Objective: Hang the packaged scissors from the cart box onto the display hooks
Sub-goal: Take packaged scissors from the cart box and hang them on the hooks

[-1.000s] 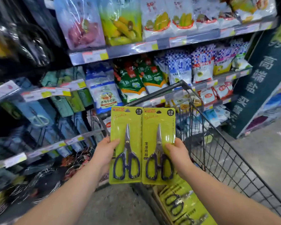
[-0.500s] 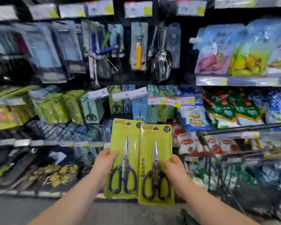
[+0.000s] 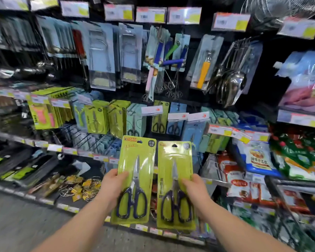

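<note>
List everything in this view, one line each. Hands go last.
left scissors pack: one, lime-green card with dark-blue handles, in the left hand
right scissors pack: one, same colours, in the right hand
hanging scissors packs: several, lime-green and pale blue, middle hooks
whisks: a few, blue and green handles, upper hooks
steel ladles: a bunch, silver, upper right hooks
price tags: many, white with yellow, along the rails
food bags: many, mixed colours, right shelves
floor: grey, lower left
left hand: one, grips the left pack's edge
right hand: one, grips the right pack's edge
</note>
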